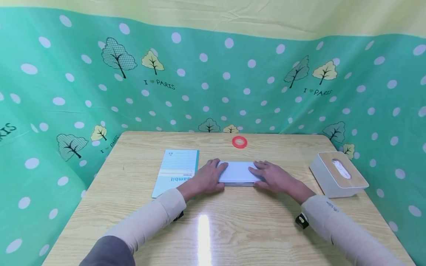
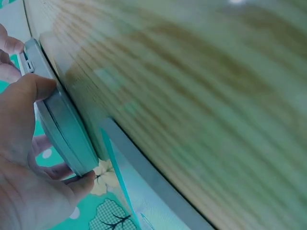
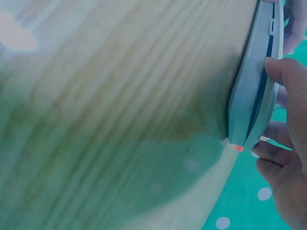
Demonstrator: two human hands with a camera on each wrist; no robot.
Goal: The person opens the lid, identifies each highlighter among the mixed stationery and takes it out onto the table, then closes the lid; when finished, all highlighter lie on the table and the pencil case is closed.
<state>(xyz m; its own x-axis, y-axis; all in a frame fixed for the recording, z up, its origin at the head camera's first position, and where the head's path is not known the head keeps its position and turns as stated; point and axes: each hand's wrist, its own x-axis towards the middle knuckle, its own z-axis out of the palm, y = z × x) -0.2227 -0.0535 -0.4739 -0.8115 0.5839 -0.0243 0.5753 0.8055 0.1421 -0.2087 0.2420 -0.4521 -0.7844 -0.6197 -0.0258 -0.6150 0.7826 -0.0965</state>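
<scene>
A flat, pale rectangular case (image 1: 237,171) lies on the wooden table in front of me, long side facing me. My left hand (image 1: 209,176) grips its left end, thumb at the near edge and fingers over the top and side. The right hand (image 1: 274,178) holds the opposite end in much the same way. A small latch (image 3: 272,27) shows midway along the case's near edge in the right wrist view. There, a dark seam runs between lid and base; how far the lid is raised, if at all, I cannot tell.
A light blue notebook (image 1: 176,170) lies left of the case, close to the left hand. Behind the case is a red tape roll (image 1: 239,146). A white tissue box with a wooden top (image 1: 354,179) stands at the right. A green dotted curtain (image 1: 213,88) surrounds the table.
</scene>
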